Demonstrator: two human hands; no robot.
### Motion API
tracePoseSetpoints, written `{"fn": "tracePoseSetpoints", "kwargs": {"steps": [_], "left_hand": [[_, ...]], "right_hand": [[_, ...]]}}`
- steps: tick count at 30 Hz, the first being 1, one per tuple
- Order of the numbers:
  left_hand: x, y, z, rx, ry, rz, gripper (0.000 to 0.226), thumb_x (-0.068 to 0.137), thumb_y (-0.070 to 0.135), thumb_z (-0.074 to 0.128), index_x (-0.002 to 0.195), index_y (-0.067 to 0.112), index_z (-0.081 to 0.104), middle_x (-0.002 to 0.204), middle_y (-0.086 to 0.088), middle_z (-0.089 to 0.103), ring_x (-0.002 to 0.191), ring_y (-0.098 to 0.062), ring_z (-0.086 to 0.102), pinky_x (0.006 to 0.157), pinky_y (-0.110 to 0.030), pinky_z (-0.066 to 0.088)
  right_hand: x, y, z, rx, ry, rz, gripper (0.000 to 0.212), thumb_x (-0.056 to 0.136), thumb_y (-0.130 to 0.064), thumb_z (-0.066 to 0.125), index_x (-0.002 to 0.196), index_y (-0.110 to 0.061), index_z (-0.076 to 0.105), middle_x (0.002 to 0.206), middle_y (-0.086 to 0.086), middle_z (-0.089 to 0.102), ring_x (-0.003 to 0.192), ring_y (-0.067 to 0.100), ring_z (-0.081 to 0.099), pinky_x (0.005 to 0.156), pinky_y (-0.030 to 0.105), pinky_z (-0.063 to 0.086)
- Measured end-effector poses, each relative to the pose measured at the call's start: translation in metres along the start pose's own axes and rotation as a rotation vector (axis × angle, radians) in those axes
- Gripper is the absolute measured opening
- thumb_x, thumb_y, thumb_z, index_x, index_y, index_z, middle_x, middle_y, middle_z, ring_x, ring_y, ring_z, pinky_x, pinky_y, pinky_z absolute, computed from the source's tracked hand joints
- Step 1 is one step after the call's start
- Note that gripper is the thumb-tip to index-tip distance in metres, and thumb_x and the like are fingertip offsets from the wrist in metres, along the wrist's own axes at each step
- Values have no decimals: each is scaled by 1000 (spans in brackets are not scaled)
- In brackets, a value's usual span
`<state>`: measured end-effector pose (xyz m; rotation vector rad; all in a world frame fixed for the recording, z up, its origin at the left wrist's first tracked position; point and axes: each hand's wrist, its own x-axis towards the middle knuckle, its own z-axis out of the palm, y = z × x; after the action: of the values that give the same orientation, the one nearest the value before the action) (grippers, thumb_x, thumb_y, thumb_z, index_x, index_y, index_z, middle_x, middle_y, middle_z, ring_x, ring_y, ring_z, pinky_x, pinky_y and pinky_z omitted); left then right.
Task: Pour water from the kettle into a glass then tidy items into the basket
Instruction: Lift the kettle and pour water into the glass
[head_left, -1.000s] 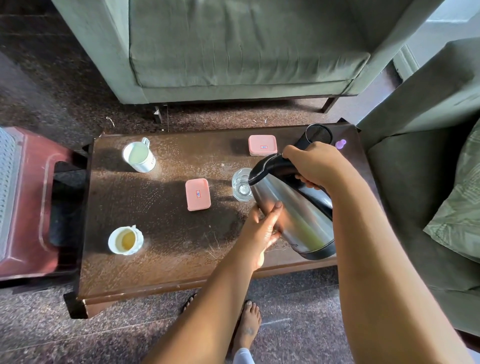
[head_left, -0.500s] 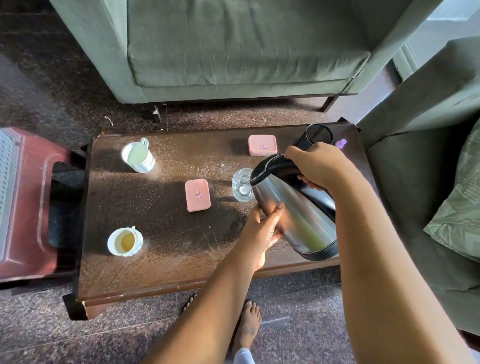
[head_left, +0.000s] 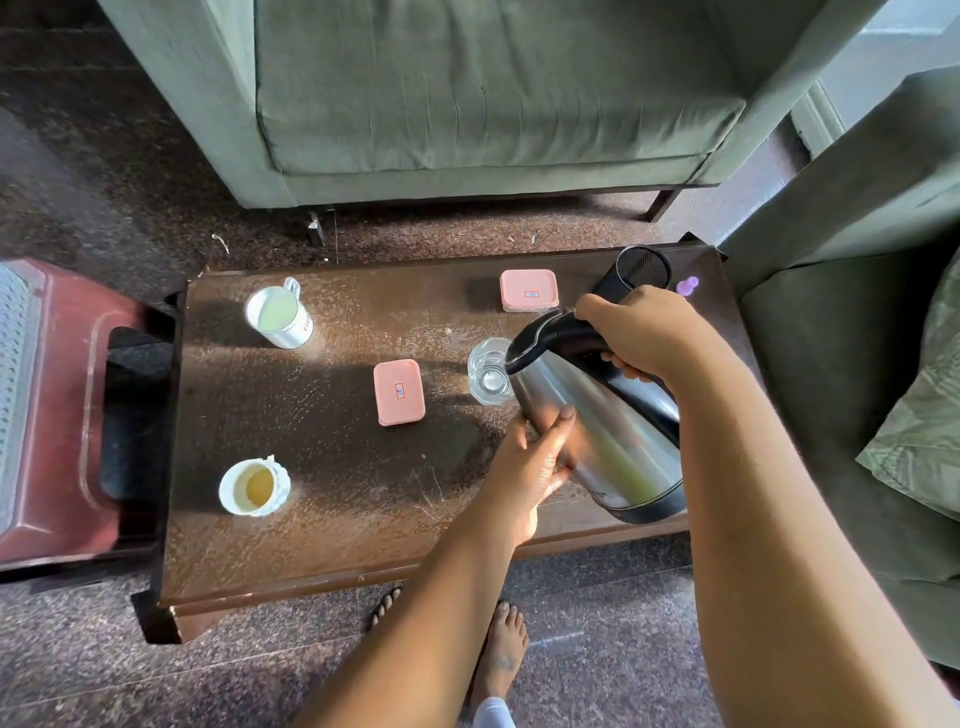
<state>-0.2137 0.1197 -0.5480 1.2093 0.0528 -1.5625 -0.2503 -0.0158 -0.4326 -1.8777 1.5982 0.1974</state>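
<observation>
Head view. Compared with the frame half a second earlier, the scene is almost unchanged: the kettle (head_left: 597, 431) remains tilted with its spout end over the rim of the glass (head_left: 488, 371), and both hands keep the same hold; only a very slight shift of the camera is apparent. The water level in the glass cannot be compared reliably between the frames.

The right hand (head_left: 641, 332) reaches in from the lower right, forearm extended diagonally, its fingers curled round the kettle's black handle near the lid. The left hand (head_left: 535, 457) comes up from below with the palm against the steel body of the kettle, fingers extended flat along the metal and the thumb spread, supporting the lower side rather than gripping it. The kettle is held above the right half of the wooden table (head_left: 311, 519), its black base toward the near edge.

The glass stands on the table just left of the kettle's spout and holds clear liquid. A pink box (head_left: 399, 392) lies to the left of the glass; a second pink box (head_left: 529, 291) lies nearer the far edge. A metal mug (head_left: 278, 317) sits at the far left, and a white cup (head_left: 253, 487) holding yellowish liquid at the near left. A black mesh cup (head_left: 636, 273) stands behind the right hand, with a small purple object (head_left: 687, 286) beside it.
</observation>
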Motion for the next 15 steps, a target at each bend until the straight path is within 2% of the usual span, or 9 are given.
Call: {"fn": "tracePoseSetpoints", "kwargs": {"steps": [5, 10, 15], "left_hand": [[1, 0, -1, 1, 1, -6, 39, 90, 32, 65, 123, 17, 51, 121, -7, 61, 113, -21, 61, 90, -32, 50], [1, 0, -4, -19, 1, 1, 40, 90, 31, 64, 125, 17, 50, 119, -6, 61, 111, -20, 61, 75, -22, 53], [0, -1, -5, -16, 6, 5, 42, 90, 32, 64, 127, 17, 50, 120, -5, 61, 110, -20, 61, 72, -21, 53]], "right_hand": [[1, 0, 2, 3, -2, 3, 52, 85, -48, 47, 63, -4, 62, 52, 6, 59, 46, 20, 53, 54, 27, 42], [1, -2, 3, -16, -2, 8, 50, 84, -48, 46, 62, -5, 61, 41, 2, 55, 40, 18, 51, 51, 26, 40], [0, -3, 4, -8, -6, 10, 50, 85, -48, 47, 63, -5, 61, 50, 6, 58, 43, 19, 52, 52, 27, 40]]}}
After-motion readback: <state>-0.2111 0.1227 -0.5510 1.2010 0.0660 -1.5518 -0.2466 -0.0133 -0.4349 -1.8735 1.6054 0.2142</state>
